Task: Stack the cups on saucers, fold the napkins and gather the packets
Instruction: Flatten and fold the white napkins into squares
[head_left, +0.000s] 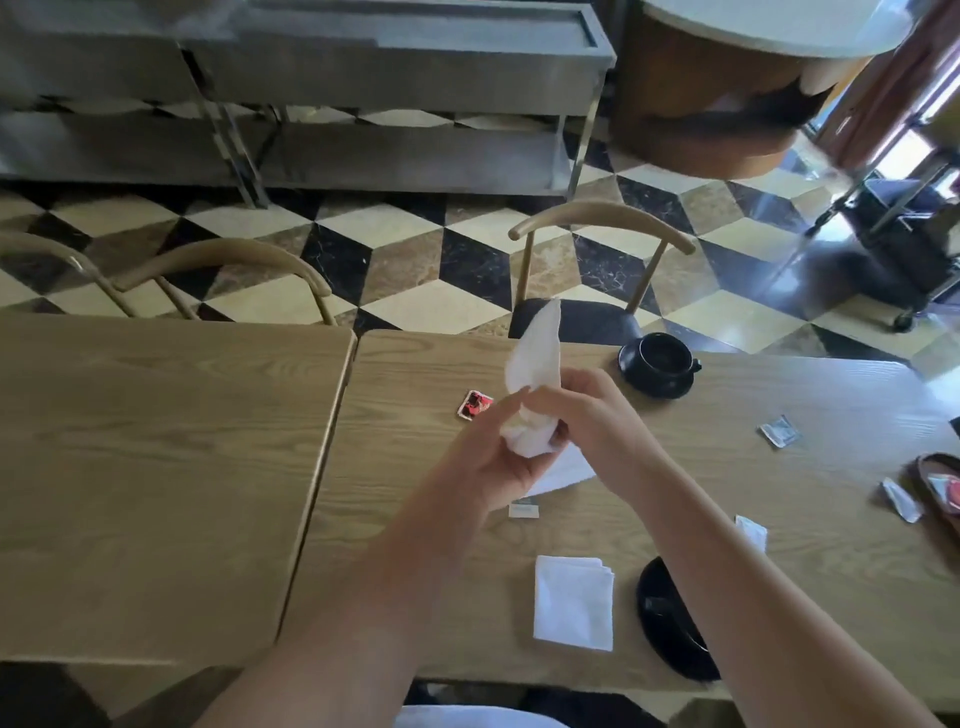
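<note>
Two light, wood-grain benches stand edge to edge, a narrow seam between them; the left bench (156, 467) is bare wood. On the right bench (415, 519) lie a folded white square napkin (574, 603) near the front edge, a black saucer (660, 613) just beside it, a black cup on a black saucer (658, 365) at the far edge, a red packet (474, 404), a small white packet (524, 508), and silvery packets (779, 431) toward the right.

Two bare forearms reached in from the bottom edge, with no sleeves, watch, bracelet or rings visible on either. The left hand (491, 457) and right hand (587, 415) wore no gloves. At the bottom edge, between the arms, a strip of white garment (467, 718) showed, blurred beyond further detail.
</note>
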